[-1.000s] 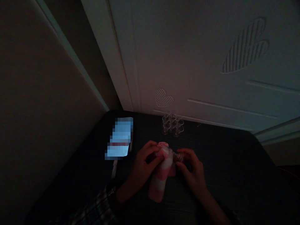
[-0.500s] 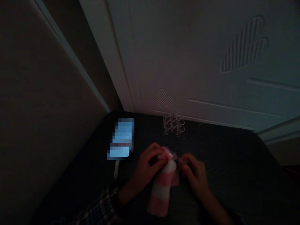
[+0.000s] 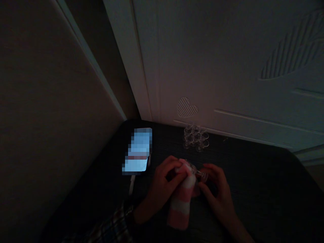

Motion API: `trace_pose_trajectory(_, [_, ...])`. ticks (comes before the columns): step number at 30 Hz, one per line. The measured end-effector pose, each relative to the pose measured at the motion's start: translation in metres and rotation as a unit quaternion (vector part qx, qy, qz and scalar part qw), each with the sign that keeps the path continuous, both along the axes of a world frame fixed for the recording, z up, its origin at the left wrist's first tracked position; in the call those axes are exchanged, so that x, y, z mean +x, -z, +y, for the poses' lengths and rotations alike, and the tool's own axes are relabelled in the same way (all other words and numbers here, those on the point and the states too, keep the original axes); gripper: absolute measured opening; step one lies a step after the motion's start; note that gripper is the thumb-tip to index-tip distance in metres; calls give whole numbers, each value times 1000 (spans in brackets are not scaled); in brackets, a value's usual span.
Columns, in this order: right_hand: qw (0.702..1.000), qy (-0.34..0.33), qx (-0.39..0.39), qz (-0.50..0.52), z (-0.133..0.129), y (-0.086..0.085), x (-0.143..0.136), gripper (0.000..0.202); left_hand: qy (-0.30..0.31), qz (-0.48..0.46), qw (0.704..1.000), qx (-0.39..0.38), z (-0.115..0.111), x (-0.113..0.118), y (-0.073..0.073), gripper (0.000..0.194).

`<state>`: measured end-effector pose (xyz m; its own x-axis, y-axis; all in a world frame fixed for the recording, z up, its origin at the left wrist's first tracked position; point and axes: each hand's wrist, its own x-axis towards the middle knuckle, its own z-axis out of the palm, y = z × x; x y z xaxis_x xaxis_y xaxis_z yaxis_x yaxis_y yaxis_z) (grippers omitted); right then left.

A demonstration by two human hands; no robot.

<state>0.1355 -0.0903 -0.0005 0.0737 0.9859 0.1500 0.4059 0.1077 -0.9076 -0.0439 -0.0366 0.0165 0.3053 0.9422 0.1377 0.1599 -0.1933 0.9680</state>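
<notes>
My left hand (image 3: 169, 179) is closed round a pink-and-white striped cloth (image 3: 181, 197), which hangs down toward the front of the table. A small clear stemmed glass (image 3: 199, 172) lies tilted with its bowl wrapped in that cloth, its stem and foot pointing right. Beside the foot, my right hand (image 3: 217, 185) has its thumb and fingers apart; whether a fingertip touches the glass is hard to tell in the dim light. Behind the hands, several similar small clear glasses (image 3: 196, 137) stand close together in a cluster.
A lit phone (image 3: 138, 150), its screen blurred out, leans at the left with a white cable (image 3: 132, 184) below it. The dark table (image 3: 258, 175) meets a pale panel (image 3: 162, 67) with heart reliefs at the back. A wall (image 3: 50, 111) rises on the left.
My right thumb and fingers have spread from their pinch on the glass's foot, exposing more of it. The left hand keeps its hold on the cloth. The whole view has shifted slightly.
</notes>
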Motion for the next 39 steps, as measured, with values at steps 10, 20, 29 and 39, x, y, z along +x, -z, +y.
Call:
trace_pose_trajectory(10, [999, -13, -3, -33, -1, 0, 3, 19, 14, 2, 1000, 11, 0, 1, 0, 8])
trace_pose_trajectory(20, [999, -49, -17, -7, 4, -10, 2, 19, 6, 21, 1000, 19, 0, 2, -2, 8])
trace_pose_trajectory(29, [999, 14, 32, 1, 4, -6, -3, 35, -18, -9, 1000, 9, 4, 0, 0, 7])
trace_pose_trajectory(39, [1000, 10, 9, 17, 3, -6, 4, 16, -5, 48, 997, 52, -2, 0, 0, 10])
